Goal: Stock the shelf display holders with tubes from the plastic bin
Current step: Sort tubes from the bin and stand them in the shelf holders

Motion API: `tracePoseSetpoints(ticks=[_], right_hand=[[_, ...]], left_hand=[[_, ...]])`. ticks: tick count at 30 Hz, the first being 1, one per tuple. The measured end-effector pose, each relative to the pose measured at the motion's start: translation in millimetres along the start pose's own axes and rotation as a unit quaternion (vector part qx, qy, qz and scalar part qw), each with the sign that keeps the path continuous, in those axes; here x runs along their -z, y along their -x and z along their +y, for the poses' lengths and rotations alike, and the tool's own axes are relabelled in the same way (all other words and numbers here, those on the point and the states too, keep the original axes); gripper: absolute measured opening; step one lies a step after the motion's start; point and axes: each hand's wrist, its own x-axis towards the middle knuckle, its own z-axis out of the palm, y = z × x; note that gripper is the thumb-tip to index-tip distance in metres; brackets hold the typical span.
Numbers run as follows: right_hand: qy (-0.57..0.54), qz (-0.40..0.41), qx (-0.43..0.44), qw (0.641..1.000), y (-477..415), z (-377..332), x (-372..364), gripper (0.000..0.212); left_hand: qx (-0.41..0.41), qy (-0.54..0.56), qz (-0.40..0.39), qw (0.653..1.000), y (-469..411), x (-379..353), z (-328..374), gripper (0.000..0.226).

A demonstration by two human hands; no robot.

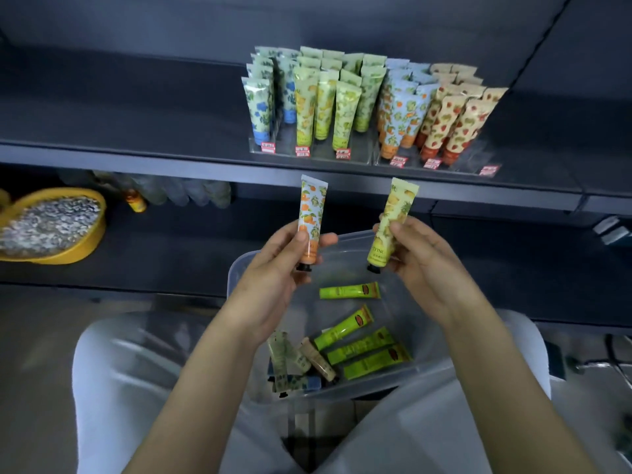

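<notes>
My left hand point(280, 268) grips an orange-patterned tube point(312, 213) upright, cap down, above the clear plastic bin point(239, 268). My right hand point(420, 258) pinches a yellow pineapple-patterned tube point(396, 213), also cap down, tilted slightly right. The bin rests on my lap and holds several bright green tubes point(349, 291) and a few pale patterned tubes point(290, 357). On the shelf above, clear display holders point(342, 150) stand filled with rows of blue, yellow, green, orange and strawberry tubes point(448, 124).
The dark shelf point(136, 155) stretches left of the holders. On the lower shelf at left sits a yellow bowl point(51, 227) of small grey bits, with a small orange bottle point(136, 200) and clear bottles point(191, 191) beside it. Red price tags point(268, 147) line the holders' front.
</notes>
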Motion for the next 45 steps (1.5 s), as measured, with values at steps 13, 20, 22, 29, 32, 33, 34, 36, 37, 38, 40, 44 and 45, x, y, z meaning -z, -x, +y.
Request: tracePoseSetpoints(ticks=[13, 20, 22, 29, 32, 33, 34, 36, 37, 38, 40, 44, 45], right_hand=[[0.234, 0.01, 0.153, 0.96, -56, -87, -56, 0.011], [0.438, 0.042, 0.232, 0.867, -109, -107, -78, 0.034], [0.491, 0.04, 0.263, 0.83, -120, -111, -84, 0.024], [0.59, 0.065, 0.332, 0.733, -146, -105, -86, 0.038], [0.598, 0.074, 0.354, 0.716, -156, -100, -86, 0.038], [0.595, 0.074, 0.357, 0.716, -158, -100, -87, 0.037], [0.594, 0.073, 0.36, 0.716, -160, -100, -88, 0.036], [0.595, 0.074, 0.363, 0.714, -162, -99, -90, 0.035], [0.598, 0.073, 0.364, 0.71, -164, -98, -90, 0.035], [0.605, 0.068, 0.366, 0.704, -166, -97, -89, 0.036], [0.632, 0.057, 0.368, 0.68, -169, -93, -84, 0.04], [0.668, 0.048, 0.363, 0.647, -170, -91, -77, 0.043], [0.669, 0.047, 0.365, 0.646, -170, -92, -76, 0.042]], left_hand=[[-0.03, 0.072, 0.092, 0.993, -25, 15, 34, 0.018], [-0.023, 0.08, 0.096, 0.992, -39, 34, 30, 0.02], [-0.026, 0.076, 0.094, 0.992, -44, 39, 29, 0.027], [-0.019, 0.09, 0.072, 0.993, -60, 52, 25, 0.029], [-0.011, 0.081, 0.062, 0.995, -65, 54, 21, 0.027], [-0.01, 0.085, 0.058, 0.995, -67, 54, 20, 0.026], [-0.01, 0.09, 0.053, 0.994, -67, 55, 19, 0.026], [-0.012, 0.093, 0.042, 0.995, -68, 57, 17, 0.026], [-0.013, 0.092, 0.038, 0.995, -68, 58, 16, 0.026], [-0.013, 0.089, 0.035, 0.995, -69, 60, 15, 0.026], [-0.012, 0.084, 0.033, 0.996, -70, 62, 15, 0.026], [-0.007, 0.065, 0.033, 0.997, -72, 68, 15, 0.028], [-0.006, 0.061, 0.032, 0.998, -72, 68, 15, 0.028]])
